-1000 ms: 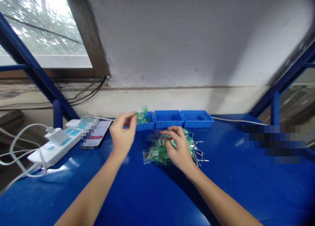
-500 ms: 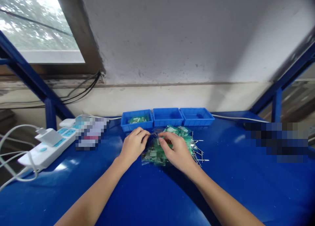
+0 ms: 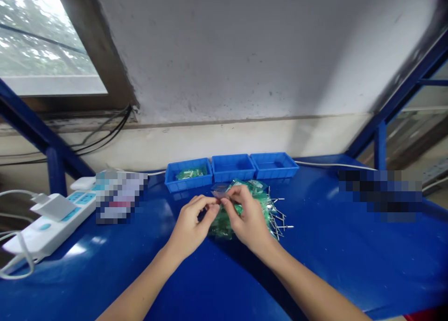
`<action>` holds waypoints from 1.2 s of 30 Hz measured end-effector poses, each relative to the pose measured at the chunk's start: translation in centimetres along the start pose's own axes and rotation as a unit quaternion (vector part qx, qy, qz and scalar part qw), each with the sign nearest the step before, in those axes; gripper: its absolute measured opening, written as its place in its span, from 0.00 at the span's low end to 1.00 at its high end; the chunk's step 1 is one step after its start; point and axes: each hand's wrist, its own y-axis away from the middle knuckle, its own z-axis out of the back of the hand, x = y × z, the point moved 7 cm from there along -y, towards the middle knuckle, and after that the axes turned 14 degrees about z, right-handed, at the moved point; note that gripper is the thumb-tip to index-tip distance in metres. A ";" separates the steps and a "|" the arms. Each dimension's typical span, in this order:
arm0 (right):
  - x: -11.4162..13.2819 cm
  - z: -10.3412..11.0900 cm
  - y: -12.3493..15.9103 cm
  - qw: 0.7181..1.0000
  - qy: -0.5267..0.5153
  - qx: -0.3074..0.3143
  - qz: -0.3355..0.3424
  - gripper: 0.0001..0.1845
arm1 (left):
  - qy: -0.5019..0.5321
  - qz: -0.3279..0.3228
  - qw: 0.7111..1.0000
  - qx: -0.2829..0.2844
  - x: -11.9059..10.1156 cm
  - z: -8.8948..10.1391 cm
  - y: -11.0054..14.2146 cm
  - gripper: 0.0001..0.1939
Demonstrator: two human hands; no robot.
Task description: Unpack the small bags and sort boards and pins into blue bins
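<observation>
Over a pile of small green-tinted plastic packets (image 3: 221,228), my left hand (image 3: 191,224) and my right hand (image 3: 249,219) meet at the fingertips. Both are closed in a pinch on a small clear plastic bag (image 3: 220,189), whose film stands up beyond the fingers. Whether anything is inside the bag I cannot tell. Thin metal pins that look like rivets (image 3: 278,218) stick out of the pile to the right of my right hand. My hands cover part of the heap.
Behind the pile, three blue bins stand in a row; the left bin (image 3: 189,183) holds green packets, beside the middle bin (image 3: 234,174) and right bin (image 3: 275,171). A white power strip (image 3: 52,227) with cables lies left on the blue table (image 3: 168,283). Blurred-out items flank both sides.
My hands have come together, and the right fingers have closed on the clear bag beside the left ones. The camera view has shifted slightly.
</observation>
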 end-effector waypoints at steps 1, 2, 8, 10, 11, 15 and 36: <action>0.5 -0.3 0.0 0.999 0.021 0.022 0.038 0.04 | 0.053 0.053 0.997 0.019 0.8 -0.1 -0.2 0.17; 0.9 -0.6 0.1 0.996 0.039 0.038 0.074 0.05 | 0.110 0.099 0.989 0.032 1.5 -0.2 -0.4 0.21; 0.4 -0.3 0.2 0.989 0.122 0.031 0.077 0.13 | 0.221 0.139 0.965 -0.007 2.8 0.1 -0.6 0.10; -0.3 0.1 0.0 0.995 0.096 0.022 0.014 0.08 | 0.168 0.085 0.980 -0.058 2.1 1.0 -0.4 0.06; -0.7 0.1 -0.1 0.997 0.065 0.023 -0.021 0.07 | 0.127 0.047 0.988 -0.076 1.5 1.2 -0.3 0.04; -1.7 -0.7 -0.2 0.985 -0.103 0.037 -0.132 0.20 | -0.038 -0.105 0.988 -0.106 -0.8 1.0 0.8 0.06; -0.5 -0.4 0.0 0.999 0.038 0.026 -0.014 0.11 | 0.208 0.126 0.969 -0.048 2.0 1.2 -0.7 0.10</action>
